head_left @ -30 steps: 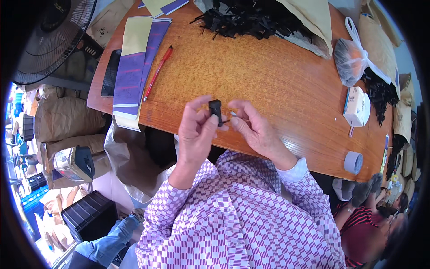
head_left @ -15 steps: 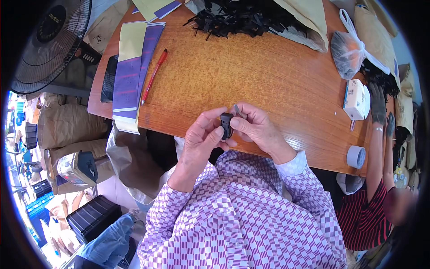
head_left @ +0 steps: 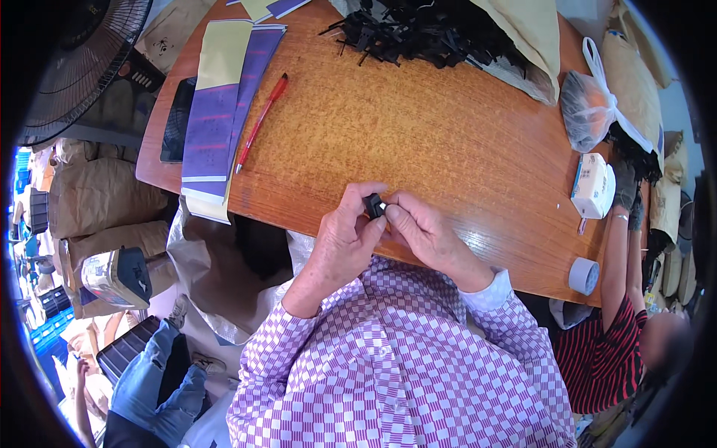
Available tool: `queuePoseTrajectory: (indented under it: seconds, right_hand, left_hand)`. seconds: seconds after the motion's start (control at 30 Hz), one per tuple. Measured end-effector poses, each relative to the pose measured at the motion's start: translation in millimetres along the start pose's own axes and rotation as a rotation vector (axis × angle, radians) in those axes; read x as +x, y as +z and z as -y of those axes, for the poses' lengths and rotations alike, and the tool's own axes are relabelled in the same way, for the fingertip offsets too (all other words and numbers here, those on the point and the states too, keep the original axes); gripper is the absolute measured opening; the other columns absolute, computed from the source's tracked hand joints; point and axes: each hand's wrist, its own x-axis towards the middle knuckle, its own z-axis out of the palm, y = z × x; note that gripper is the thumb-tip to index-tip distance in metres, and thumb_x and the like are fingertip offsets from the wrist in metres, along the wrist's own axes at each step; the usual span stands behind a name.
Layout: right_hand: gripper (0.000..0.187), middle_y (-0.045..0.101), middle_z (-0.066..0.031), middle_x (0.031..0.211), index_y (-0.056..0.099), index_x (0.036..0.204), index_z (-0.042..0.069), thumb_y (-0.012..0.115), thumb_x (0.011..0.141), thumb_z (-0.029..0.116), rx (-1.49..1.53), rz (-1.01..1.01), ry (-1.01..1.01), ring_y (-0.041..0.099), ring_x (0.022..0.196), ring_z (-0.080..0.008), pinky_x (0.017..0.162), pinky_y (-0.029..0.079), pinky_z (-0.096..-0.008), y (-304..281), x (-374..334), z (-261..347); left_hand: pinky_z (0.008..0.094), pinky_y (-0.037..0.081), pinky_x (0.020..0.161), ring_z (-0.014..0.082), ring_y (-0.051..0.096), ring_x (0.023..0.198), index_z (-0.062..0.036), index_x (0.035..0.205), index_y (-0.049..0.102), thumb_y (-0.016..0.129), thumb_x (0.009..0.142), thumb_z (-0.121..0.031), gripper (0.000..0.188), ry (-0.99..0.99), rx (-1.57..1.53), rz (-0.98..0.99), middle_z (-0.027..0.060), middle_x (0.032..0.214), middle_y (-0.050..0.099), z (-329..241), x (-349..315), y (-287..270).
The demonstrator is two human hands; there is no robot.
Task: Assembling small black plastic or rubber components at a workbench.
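Your left hand (head_left: 347, 230) has its fingers closed on a small black piece (head_left: 373, 207), held up by the middle of the worktop (head_left: 328, 134)'s near edge. Your right hand (head_left: 424, 228) meets it from the right, thumb and forefinger pinched narrow on a small pale bit (head_left: 383, 207) against the piece; its shape is mostly hidden from you. Along the left edge lie a dark phone (head_left: 178, 123) and purple-and-yellow strips (head_left: 213, 127), which overhang the near edge, with a red pen (head_left: 262, 123) just beside them. Black parts (head_left: 418, 33) spill from a paper bag (head_left: 529, 33) at the far edge. Near the right edge stands a white box (head_left: 591, 187), and a tape roll (head_left: 584, 276) sits at the near right corner. A co-worker's gloved hands (head_left: 624, 188) are just beyond the box.
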Motion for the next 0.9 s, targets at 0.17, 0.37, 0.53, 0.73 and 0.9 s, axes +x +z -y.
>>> queuePoseTrajectory:
  seconds: [0.17, 0.37, 0.53, 0.73, 0.9]
  right_hand:
    - [0.018, 0.052, -0.0005, 0.076, 0.055, 0.097, 0.002, 0.045, 0.099, 0.018, -0.129, 0.016, 0.001, 0.051, 0.071, -0.0087, 0.063, 0.044, -0.0241, 5, 12, 7]
    - [0.012, 0.056, -0.0168, 0.076, 0.053, 0.098, 0.002, 0.048, 0.096, 0.012, -0.197, -0.076, -0.065, 0.057, 0.066, -0.0249, 0.061, 0.045, -0.0338, 22, 39, 6]
    - [0.023, 0.058, -0.007, 0.075, 0.055, 0.101, 0.005, 0.053, 0.095, 0.027, -0.252, 0.051, -0.142, 0.057, 0.068, -0.0163, 0.061, 0.045, -0.0302, 4, 72, 14]
    - [0.028, 0.064, -0.0166, 0.072, 0.055, 0.101, 0.002, 0.061, 0.088, 0.026, -0.833, -0.451, -0.11, 0.064, 0.064, -0.0295, 0.053, 0.047, -0.0389, -75, 160, 21]
    - [0.018, 0.06, -0.0195, 0.071, 0.058, 0.089, 0.002, 0.06, 0.088, 0.02, -0.879, -0.546, -0.32, 0.061, 0.063, -0.0359, 0.054, 0.046, -0.0396, -93, 181, -4]
  left_hand:
    - [0.033, 0.051, 0.061, 0.0255, 0.065, 0.073, -0.0038, 0.113, 0.045, 0.057, 0.083, 0.007, 0.035, -0.041, 0.053, -0.055, 0.0149, 0.083, 0.06, -4, 5, -8]
    - [0.0445, 0.048, 0.062, 0.0428, 0.06, 0.079, -0.004, 0.109, 0.046, 0.058, 0.082, 0.003, 0.03, 0.036, 0.343, -0.211, 0.022, 0.087, 0.06, -7, 17, -16]
    - [0.0406, 0.048, 0.056, 0.0371, 0.061, 0.067, -0.0044, 0.107, 0.049, 0.06, 0.08, 0.001, 0.029, 0.034, 0.467, -0.291, 0.0189, 0.079, 0.059, -13, 16, -33]
    - [0.0396, 0.045, 0.052, 0.034, 0.059, 0.061, -0.0052, 0.102, 0.052, 0.059, 0.079, -0.001, 0.024, -0.165, 0.702, -0.38, 0.0166, 0.072, 0.057, -17, -37, -78]
    - [0.0382, 0.044, 0.059, 0.033, 0.056, 0.061, -0.0059, 0.111, 0.051, 0.057, 0.08, -0.001, 0.032, -0.323, 0.958, -0.348, 0.0183, 0.077, 0.057, -6, -73, -102]
